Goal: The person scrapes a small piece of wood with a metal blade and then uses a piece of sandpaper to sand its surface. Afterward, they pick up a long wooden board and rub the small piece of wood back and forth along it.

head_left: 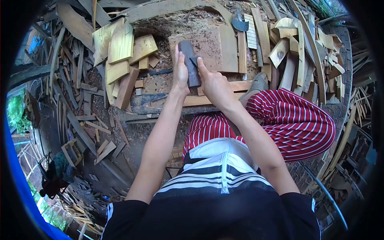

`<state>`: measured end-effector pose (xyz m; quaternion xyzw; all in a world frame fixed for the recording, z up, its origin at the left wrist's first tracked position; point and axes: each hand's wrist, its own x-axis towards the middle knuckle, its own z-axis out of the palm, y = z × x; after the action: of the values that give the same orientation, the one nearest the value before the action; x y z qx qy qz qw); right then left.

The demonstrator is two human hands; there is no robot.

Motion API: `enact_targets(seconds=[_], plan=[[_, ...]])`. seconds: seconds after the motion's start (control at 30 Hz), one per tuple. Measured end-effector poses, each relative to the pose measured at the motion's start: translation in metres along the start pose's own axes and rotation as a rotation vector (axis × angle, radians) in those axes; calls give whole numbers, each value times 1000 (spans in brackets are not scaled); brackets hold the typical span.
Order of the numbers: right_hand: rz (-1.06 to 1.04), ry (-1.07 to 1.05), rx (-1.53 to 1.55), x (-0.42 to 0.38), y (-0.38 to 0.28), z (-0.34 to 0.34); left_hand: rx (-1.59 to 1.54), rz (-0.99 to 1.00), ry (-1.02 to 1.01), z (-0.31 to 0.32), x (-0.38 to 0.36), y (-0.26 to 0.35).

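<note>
A dark rectangular block [189, 54] stands out between my hands over the worn wooden work surface [208, 44]. My left hand [181, 72] lies along the block's left side, its fingers mostly hidden behind it and the thumb near its edge. On the right side, my right hand [214, 82] is closed on a small dark flat piece [194, 61], with the index finger pressing it against the block. The rest of the right fingers are curled under and partly hidden.
Yellowish wood blocks [121, 44] are stacked at the left. An adze-like tool with a dark blade [240, 25] lies at the upper right, beside more offcuts [280, 52]. A foot in a grey shoe [260, 82] rests near the bench edge. A person [56, 176] is at the far left.
</note>
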<state>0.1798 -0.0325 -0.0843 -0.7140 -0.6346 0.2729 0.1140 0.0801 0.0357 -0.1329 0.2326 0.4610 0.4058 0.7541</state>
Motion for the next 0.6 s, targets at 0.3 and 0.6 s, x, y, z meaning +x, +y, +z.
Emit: enact_targets(seconds=[0.3, 0.6], plan=[[41, -48, -70, 1, -11, -5, -90, -39, 29, -1, -3, 2], [-24, 57, 8, 33, 12, 9, -40, -62, -66, -11, -1, 8]])
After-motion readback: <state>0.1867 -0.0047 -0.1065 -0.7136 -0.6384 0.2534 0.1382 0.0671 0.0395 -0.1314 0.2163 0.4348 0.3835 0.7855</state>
